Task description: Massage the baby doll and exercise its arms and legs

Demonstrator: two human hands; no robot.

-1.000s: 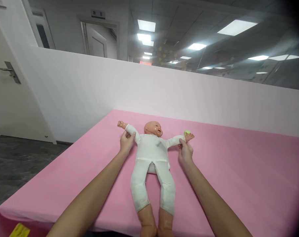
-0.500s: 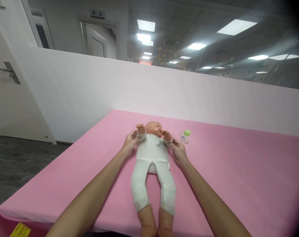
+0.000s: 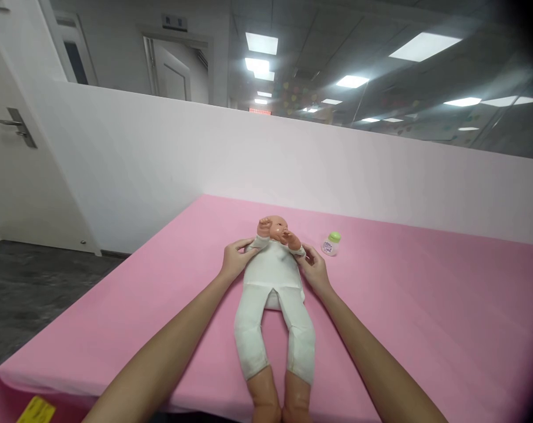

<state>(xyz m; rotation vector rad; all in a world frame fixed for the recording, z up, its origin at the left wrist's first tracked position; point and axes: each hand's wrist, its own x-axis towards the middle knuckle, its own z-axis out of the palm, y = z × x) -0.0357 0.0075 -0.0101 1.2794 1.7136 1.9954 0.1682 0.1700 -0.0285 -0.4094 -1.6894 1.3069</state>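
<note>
Two bare hands meet at the upper body of a plastic baby doll in a white cloth romper [image 3: 272, 294], which lies on its back along the middle of the pink padded worktop [image 3: 425, 317], head away from the person and bare feet toward the near edge. Lying flat and lengthwise like this, the doll leaves both of its sleeved arms within reach from either side. The left hand [image 3: 235, 260] is curled loosely around the doll's sleeve on that side, fingers partly closed on the cloth, and the right hand [image 3: 314, 270] grips the other sleeve the same way, thumb and fingers pinching near the wrist. Held so, the doll's small fists are folded up in front of its face. A small clear baby bottle with a green cap [image 3: 331, 243] stands upright just beyond the right hand, apart from it, near the white partition wall [image 3: 160, 153].
</note>
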